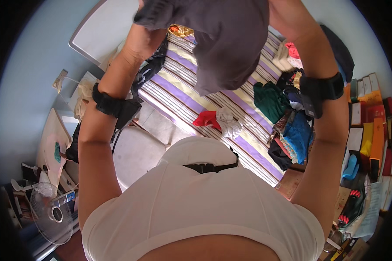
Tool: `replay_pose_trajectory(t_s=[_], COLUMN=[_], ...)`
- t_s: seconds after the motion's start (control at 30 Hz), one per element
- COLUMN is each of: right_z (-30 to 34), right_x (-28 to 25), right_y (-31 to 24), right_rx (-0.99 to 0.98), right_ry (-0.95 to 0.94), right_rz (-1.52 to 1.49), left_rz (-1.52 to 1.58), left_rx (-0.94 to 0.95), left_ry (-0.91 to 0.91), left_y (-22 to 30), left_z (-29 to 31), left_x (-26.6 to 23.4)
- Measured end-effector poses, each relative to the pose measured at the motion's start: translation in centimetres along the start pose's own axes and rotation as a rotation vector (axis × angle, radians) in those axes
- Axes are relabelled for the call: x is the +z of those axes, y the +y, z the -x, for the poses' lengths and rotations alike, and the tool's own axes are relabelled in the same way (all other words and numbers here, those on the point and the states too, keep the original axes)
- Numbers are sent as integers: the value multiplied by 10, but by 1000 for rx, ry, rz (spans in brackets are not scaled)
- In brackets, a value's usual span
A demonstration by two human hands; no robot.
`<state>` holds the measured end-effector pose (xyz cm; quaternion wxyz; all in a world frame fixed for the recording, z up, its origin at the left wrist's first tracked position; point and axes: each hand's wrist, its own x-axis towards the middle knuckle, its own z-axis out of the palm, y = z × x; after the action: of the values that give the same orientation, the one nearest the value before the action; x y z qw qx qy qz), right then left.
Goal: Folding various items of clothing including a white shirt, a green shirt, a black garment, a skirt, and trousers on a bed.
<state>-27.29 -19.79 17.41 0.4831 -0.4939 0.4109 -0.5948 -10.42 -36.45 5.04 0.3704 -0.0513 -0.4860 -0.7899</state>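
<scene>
A dark grey garment [231, 43] hangs raised in front of me between both arms, its lower part drooping in a soft fold over the bed. My left hand [149, 40] grips a bunched end of it, the fingers mostly behind the cloth. My right hand [285, 19] is at the garment's right edge and seems to hold it up, though its fingers are cut off by the upper edge. The garment's exact kind cannot be made out. Below it, a red cloth [207, 118] and a crumpled whitish cloth [229, 123] lie together on the striped bedsheet [178, 93].
Piled clothes, among them a dark green garment [270, 102] and a blue one [297, 135], line the bed's right side. Boxes [374, 113] crowd the far right. At left are a pale chair [137, 152] and a fan [52, 213].
</scene>
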Motion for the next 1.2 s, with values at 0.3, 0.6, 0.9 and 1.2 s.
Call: replay_pose_trajectory(t_s=[0.3, 0.6, 0.9, 1.2], right_z=[-24, -15, 107, 106], right_x=[39, -15, 33, 44], right_y=[-27, 67, 229, 213], right_rx=[-69, 355, 918, 727], right_ry=[-99, 191, -117, 29], right_rz=[153, -94, 19, -281], left_rz=[-456, 283, 468, 374], left_rx=[-624, -894, -726, -896], left_ry=[-465, -114, 65, 47], left_y=[-18, -16, -12, -20], left_z=[117, 189, 171, 153], left_x=[-33, -21, -20, -13])
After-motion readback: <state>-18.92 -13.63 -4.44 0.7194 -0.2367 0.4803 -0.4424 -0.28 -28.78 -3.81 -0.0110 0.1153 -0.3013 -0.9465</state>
